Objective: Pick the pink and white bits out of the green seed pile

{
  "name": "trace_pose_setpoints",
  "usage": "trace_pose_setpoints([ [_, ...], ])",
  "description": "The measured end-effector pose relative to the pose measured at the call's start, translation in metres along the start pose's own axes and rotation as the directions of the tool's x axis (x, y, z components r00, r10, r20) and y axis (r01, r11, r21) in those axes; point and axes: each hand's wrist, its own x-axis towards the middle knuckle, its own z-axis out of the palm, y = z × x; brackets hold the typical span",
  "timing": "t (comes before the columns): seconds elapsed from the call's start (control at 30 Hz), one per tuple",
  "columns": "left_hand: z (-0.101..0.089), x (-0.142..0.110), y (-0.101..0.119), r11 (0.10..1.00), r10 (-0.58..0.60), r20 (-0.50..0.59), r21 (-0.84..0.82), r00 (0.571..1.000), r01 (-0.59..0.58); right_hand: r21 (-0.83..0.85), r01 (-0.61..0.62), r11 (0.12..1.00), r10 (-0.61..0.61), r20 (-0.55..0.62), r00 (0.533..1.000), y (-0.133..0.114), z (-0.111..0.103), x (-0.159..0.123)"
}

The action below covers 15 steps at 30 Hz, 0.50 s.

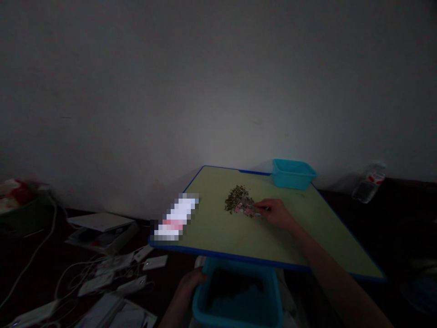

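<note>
A small pale green table (273, 237) with a blue edge stands against the wall. A pile of small dark green bits (237, 198) lies on it. My right hand (275, 213) rests beside the pile, fingers closed on a small pinkish card or scraper (245, 208) that touches the pile. My left hand (191, 282) grips the left rim of a teal plastic tub (239, 296) held below the table's near edge; its fingers curl round the rim.
A second teal tub (292, 173) sits at the table's far right corner. A blurred white-and-pink packet (175, 216) lies at the table's left edge. A plastic bottle (370, 182) stands at right. Cables, white adapters (112, 278) and papers cover the dark floor at left.
</note>
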Motion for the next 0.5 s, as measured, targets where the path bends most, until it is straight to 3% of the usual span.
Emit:
trace_pose_setpoints([
  [0.2,-0.002,0.006,-0.004,0.999,-0.05,-0.044,0.009,0.998,0.051,0.021,0.001,1.0,-0.002,0.019,1.0,-0.003,0.0,-0.001],
  [0.5,0.004,-0.007,0.003,1.0,0.013,-0.011,-0.009,1.0,-0.014,0.013,0.006,1.0,-0.006,-0.015,1.0,-0.005,0.009,0.0],
])
